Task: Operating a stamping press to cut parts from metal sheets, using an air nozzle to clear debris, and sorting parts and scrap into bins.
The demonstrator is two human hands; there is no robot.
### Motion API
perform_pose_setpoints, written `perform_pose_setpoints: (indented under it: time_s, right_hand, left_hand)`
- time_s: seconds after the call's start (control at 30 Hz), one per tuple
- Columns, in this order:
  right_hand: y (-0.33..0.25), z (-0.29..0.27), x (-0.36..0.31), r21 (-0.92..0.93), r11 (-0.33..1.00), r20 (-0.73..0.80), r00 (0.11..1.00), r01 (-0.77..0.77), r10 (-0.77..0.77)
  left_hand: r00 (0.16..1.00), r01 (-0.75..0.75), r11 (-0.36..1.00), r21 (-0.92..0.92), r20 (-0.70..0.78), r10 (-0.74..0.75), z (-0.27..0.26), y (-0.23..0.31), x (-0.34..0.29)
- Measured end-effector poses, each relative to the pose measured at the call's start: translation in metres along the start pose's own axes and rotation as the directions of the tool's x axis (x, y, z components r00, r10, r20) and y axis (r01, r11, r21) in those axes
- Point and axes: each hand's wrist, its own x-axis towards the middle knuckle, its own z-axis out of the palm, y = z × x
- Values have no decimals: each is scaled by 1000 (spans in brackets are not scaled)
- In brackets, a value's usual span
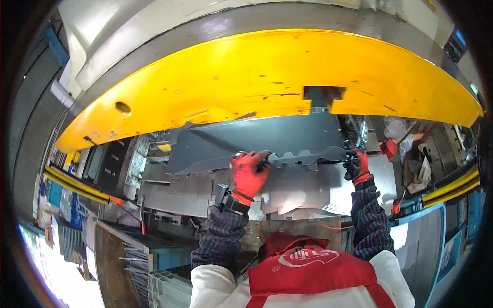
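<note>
A wide dark grey sheet metal panel lies partly under the yellow beam, and its near edge is wavy and notched. My left hand, in a red and black work glove, is closed on that near edge, left of the notches. At the panel's right end my right hand, gloved alike, has its fingers closed round the edge. The far side of the panel is hidden below the beam. Under and in front of it are lighter bare metal plates.
The scuffed yellow beam arches across just beyond my hands. Yellow and black bars stand at both sides. A red-handled tool hangs at left, above a workbench. Plastic wrap and scrap lie at right.
</note>
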Motion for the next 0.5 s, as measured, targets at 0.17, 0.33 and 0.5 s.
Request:
perform_pose_setpoints:
  time_s: [0.17, 0.33, 0.5]
  right_hand:
    - [2, 3, -26, 67, 998, -156, 988, 14, -4]
    - [5, 5, -65, -138, 957, -206, 938, 255, -279]
    - [10, 17, -48, -185, 941, -51, 954, 282, -296]
  left_hand:
    - [997, 71, 996, -60, 35, -69, -20, 18, -28]
    - [997, 72, 997, -22, -23, -73, -36, 16, -50]
    - [998, 48, 999, 12, -34, -48, -39, 18, -54]
